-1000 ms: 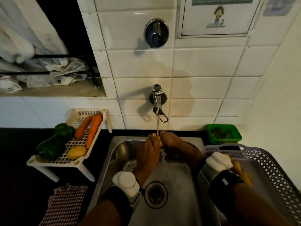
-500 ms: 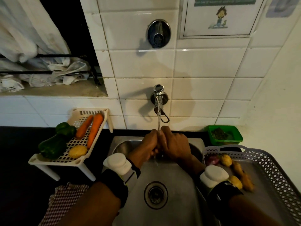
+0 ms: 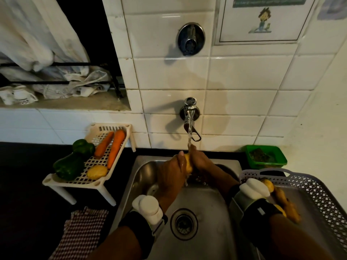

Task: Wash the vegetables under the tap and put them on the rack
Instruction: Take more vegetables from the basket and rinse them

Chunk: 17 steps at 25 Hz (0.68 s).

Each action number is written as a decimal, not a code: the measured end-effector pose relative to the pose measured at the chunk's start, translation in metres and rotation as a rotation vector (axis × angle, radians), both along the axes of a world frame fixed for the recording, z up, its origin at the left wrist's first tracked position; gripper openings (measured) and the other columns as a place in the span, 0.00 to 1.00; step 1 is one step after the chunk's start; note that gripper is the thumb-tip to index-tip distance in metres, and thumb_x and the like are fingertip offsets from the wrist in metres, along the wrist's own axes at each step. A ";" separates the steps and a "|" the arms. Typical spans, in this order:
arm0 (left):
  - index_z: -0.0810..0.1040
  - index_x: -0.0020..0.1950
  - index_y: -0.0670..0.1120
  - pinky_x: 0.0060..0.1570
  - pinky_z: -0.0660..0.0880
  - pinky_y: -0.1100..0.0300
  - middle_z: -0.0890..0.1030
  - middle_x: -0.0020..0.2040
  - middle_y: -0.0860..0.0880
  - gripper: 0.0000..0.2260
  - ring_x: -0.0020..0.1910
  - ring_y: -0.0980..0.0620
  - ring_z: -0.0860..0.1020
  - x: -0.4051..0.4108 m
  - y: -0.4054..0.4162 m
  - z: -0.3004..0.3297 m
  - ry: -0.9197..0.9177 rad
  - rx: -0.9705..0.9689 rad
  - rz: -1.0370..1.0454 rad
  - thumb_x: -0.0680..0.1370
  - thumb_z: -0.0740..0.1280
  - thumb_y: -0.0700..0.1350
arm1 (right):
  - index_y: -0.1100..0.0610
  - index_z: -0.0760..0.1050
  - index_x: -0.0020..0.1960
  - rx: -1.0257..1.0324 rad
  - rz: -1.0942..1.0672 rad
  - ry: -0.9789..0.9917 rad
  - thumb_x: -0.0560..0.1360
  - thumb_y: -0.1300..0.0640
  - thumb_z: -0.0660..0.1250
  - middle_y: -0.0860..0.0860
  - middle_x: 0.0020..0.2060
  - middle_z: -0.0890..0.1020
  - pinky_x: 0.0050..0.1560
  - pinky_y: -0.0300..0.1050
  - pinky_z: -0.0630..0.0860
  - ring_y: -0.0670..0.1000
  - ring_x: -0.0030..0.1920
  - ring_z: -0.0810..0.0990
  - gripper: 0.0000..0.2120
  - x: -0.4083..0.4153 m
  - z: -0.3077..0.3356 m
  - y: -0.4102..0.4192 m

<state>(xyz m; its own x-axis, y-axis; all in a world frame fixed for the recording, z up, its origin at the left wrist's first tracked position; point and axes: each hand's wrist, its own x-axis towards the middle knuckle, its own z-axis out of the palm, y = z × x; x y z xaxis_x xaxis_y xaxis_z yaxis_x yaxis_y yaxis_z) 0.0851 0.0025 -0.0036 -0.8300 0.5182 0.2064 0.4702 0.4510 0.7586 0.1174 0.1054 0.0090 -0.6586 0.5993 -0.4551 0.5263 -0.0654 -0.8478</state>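
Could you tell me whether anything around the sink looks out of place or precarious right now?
One thing: the larger green pepper sits at the rack's front left corner, seeming to overhang its edge. Otherwise nothing stands out.

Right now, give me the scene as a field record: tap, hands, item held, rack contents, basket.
tap: tap running, stream falls onto the hands
left hand: left hand grips the potato
right hand: right hand grips the same potato
item held: potato, yellow, over the sink
rack: rack holds two carrots, two green peppers, one washed potato
basket: basket right of the sink, unwashed vegetables inside, partly hidden by the right wrist
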 end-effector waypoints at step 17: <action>0.75 0.61 0.38 0.52 0.71 0.55 0.80 0.55 0.39 0.18 0.55 0.41 0.77 0.002 0.010 0.008 -0.098 0.008 0.016 0.83 0.53 0.47 | 0.59 0.72 0.58 0.688 0.296 -0.009 0.82 0.47 0.45 0.58 0.55 0.78 0.56 0.51 0.75 0.55 0.52 0.78 0.22 0.015 -0.010 -0.006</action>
